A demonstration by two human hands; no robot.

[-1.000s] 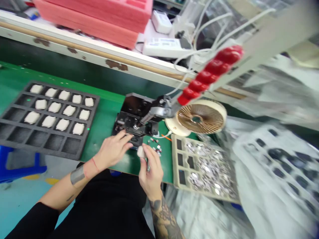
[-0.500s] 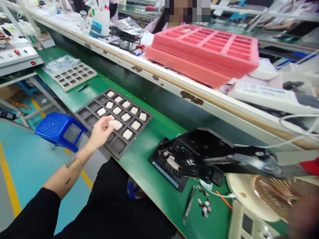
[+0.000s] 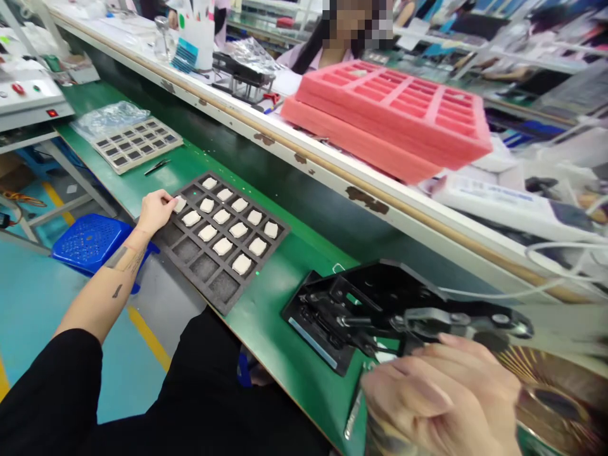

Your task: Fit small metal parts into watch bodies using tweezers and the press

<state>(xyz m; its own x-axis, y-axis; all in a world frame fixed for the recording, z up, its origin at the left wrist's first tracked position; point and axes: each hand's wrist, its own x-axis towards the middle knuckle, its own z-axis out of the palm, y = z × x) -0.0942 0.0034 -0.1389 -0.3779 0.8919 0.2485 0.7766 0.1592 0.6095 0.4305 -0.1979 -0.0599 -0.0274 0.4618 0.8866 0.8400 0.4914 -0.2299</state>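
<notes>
My left hand (image 3: 159, 210) pinches a small whitish pad (image 3: 179, 204) at a compartment on the left side of the dark grey foam tray (image 3: 190, 272). Similar white pads fill several compartments, while the near row shows bare foam. On the right, my right hand (image 3: 446, 399) is closed like a fist at the lever linkage of a black toggle-clamp press (image 3: 380, 304). It appears wrapped around the lever's handle, which the fingers hide. No white pad shows in the press base now.
Tweezers (image 3: 354, 411) lie beside the press; another pair (image 3: 156, 166) is near a beige tray (image 3: 137, 149). Red foam trays (image 3: 380, 120) stand on the raised shelf (image 3: 228, 120). A blue stool (image 3: 90, 244) stands left of the bench. A person sits across.
My left hand has moved left and away from me to another tray compartment. My right hand has come in at the press lever; the red handle and the pad in the press no longer show.
</notes>
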